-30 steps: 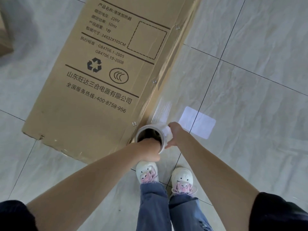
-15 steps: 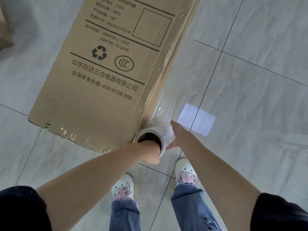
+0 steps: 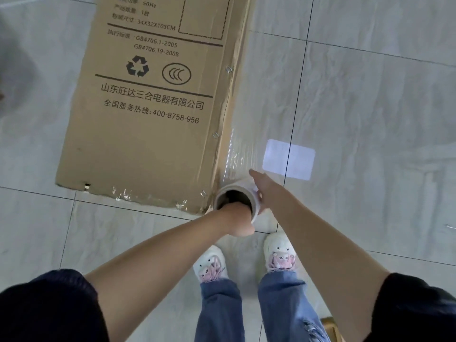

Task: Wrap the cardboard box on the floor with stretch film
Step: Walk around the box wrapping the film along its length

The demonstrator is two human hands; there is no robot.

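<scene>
Floor (image 3: 370, 119) is pale glossy tile with thin dark grout lines, and there's a bright rectangular light patch (image 3: 288, 159) sitting right across one grout line. Near the bottom edge you can see two white sneakers (image 3: 278, 250) with pink laces, toes pointing up-frame, and ripped blue jeans (image 3: 219, 309) above them.

Printed in dark ink on the top face of the cardboard box (image 3: 148, 134), upper middle of the frame: "50Hz", "34X32X105CM", "GB4706.1-2005", "GB4706.19-2008", then a recycling symbol and a CCC mark, then "山东旺达三合电器有限公司" and "全国服务热线:400-8758-956". Topmost lines cut off, unreadable.
</scene>
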